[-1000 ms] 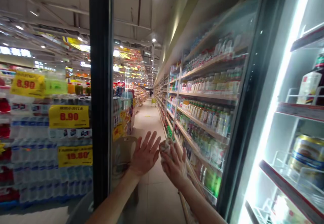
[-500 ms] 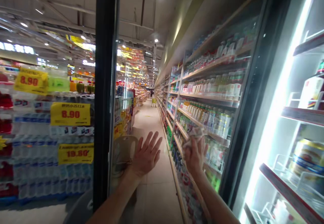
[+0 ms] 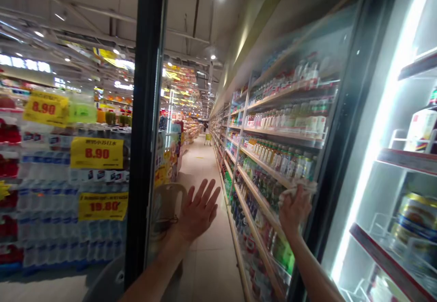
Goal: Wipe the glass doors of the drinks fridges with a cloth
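The bare left forearm (image 3: 160, 263) slants up and inward to the left hand (image 3: 200, 213), its back showing, fingers (image 3: 207, 193) straight and slightly spread. The bare right forearm (image 3: 312, 263) leans inward too, and the right hand (image 3: 296, 208), well apart from the left, has its fingers bent.

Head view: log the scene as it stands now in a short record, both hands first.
Left hand: left hand raised, fingers spread, no object held; apparently against the glass
Right hand: right hand holding a pale cloth, near the glass's right edge
Glass border: dark frame
Beyond glass: bottle shelves, aisle floor
Far right: lit cooler shelf, gold-and-blue can
Far left: yellow price signs, stacked bottles
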A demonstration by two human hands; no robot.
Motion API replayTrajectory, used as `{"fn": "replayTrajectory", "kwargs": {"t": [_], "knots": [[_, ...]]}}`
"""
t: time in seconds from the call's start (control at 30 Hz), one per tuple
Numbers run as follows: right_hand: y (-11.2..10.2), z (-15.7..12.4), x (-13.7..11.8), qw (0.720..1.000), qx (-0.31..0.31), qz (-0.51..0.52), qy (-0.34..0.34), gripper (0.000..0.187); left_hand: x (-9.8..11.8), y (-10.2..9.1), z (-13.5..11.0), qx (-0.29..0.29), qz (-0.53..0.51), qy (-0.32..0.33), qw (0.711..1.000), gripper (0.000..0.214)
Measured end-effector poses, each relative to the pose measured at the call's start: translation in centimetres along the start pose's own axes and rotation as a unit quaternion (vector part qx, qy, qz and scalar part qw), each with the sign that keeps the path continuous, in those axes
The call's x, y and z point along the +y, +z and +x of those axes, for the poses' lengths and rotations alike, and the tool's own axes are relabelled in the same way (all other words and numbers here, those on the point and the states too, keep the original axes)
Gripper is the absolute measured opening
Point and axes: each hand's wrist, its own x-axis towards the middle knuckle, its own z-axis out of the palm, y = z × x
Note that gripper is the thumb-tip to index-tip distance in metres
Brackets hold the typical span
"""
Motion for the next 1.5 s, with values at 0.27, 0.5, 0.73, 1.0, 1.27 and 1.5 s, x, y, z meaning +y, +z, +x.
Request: {"fn": "replayTrajectory", "kwargs": {"t": [0.27, 0.5, 0.73, 1.0, 1.27, 1.5], "knots": [[1.1, -4.6, -7.5, 0.939, -0.057, 0.046, -0.336, 0.044, -0.3, 0.2, 0.0, -0.005, -0.007, -0.002, 1.000, 0.044], [0.4, 1.1, -1.8, 0.998, 0.018, 0.010, -0.063, 0.054, -0.1, -0.1, 0.0, 0.000, 0.005, 0.005, 1.000, 0.045], [1.5, -0.8, -7.6, 0.957, 0.018, 0.102, -0.270, 0.051, -0.2, -0.1, 0.0, 0.004, -0.008, 0.002, 1.000, 0.044], [0.8, 2.8, -4.0, 0.972, 0.042, 0.023, -0.230, 0.056, -0.3, -0.1, 0.0, 0.005, -0.012, 0.006, 1.000, 0.044], [1.0, 7.8, -4.1, 0.988, 0.058, 0.067, -0.126, 0.057, -0.1, 0.0, 0.1, 0.016, -0.009, 0.004, 1.000, 0.045], [1.7, 3.1, -6.8, 0.938, 0.009, 0.039, -0.344, 0.051, -0.7, -0.7, 0.4, -0.006, -0.031, 0.002, 1.000, 0.047]]}}
